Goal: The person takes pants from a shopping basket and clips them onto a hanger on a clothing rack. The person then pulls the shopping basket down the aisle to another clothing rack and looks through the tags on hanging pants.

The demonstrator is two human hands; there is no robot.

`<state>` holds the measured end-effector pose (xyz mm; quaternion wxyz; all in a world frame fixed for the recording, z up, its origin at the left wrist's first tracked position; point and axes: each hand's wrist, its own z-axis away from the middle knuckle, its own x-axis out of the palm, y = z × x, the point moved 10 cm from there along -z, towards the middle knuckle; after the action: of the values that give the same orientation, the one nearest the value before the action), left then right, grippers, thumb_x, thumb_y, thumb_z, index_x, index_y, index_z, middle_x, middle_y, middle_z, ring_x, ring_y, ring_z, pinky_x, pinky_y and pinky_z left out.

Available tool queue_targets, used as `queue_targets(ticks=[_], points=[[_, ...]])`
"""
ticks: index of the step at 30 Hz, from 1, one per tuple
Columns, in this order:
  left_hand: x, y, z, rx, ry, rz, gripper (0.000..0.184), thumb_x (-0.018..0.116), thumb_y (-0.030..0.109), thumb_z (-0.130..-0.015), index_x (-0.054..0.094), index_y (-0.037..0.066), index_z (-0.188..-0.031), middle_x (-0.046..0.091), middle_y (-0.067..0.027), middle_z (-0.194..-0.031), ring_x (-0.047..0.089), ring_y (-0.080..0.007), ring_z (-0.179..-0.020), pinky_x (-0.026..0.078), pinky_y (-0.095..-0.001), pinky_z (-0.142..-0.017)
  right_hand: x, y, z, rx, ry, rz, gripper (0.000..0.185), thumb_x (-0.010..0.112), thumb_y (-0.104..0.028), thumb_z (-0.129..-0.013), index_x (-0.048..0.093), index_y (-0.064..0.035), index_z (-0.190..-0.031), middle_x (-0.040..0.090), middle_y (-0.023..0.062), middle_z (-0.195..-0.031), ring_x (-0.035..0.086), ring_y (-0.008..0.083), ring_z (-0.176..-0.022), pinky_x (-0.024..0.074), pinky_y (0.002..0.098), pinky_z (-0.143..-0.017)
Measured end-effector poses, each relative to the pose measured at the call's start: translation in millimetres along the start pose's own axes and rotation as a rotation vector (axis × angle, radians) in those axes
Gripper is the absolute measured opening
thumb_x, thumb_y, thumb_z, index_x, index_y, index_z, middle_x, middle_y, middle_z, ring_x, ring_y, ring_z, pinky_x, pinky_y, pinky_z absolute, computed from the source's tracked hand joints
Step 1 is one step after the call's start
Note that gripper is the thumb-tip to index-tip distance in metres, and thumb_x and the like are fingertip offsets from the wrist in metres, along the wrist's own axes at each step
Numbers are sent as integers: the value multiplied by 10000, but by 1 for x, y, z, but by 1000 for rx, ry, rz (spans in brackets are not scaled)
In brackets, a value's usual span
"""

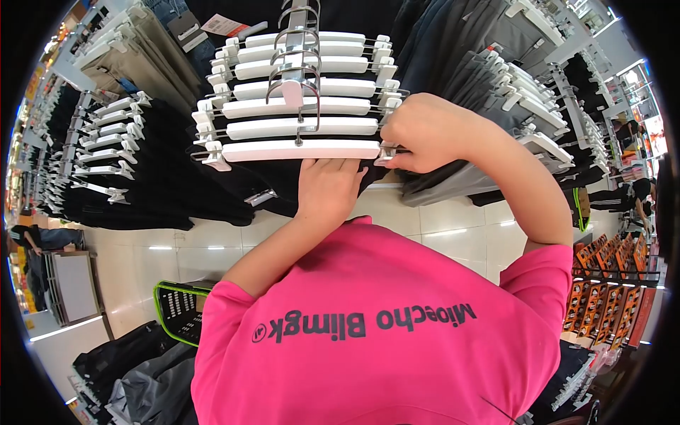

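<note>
Several white clip hangers [301, 150] hang one behind another on a metal rail arm [299, 49] in front of me. Black trousers [283, 185] hang from the nearest one. My right hand [428, 131] is closed around the clip [386, 154] at this hanger's right end, thumb below and fingers curled above. Just under the middle of the white bar, my left hand [329, 188] grips the dark cloth at the top of the trousers. Its fingertips are hidden behind the bar.
Racks of black trousers [166, 170] stand at left, and grey trousers [453, 92] at right. On the tiled floor [453, 244] sits a black basket with a green rim [161, 315]. Orange packaged goods [602, 304] fill a shelf at right. Other people are in the far aisles.
</note>
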<state>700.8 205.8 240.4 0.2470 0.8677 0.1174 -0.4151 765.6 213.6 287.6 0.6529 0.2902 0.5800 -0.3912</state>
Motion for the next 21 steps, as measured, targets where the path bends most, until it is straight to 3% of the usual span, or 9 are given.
queue_targets(ticks=[5,9,21], points=[[-2,-2,2,6,40,123,215,625,124,-742,627,53,-946,631,-110,-782,593,-276,-756,379,-372,-736,-1,-2,3,-12,-25,-38,303,670,-275,-698,585,1,-608,527,157,-546,541,348,-574,429,398,-530],[-5,-2,3,44,144,144,205,620,131,-745,626,73,-942,618,-84,-739,586,-254,-721,371,-367,-706,-5,-3,5,-56,11,-58,341,664,-303,-716,580,5,-597,524,160,-540,533,349,-558,419,396,-514],[0,-9,5,-12,178,271,195,624,116,-744,635,78,-935,626,-93,-778,583,-268,-742,356,-369,-742,-4,0,12,-49,63,-155,398,663,-323,-729,537,4,-542,513,137,-511,516,335,-516,394,384,-483]])
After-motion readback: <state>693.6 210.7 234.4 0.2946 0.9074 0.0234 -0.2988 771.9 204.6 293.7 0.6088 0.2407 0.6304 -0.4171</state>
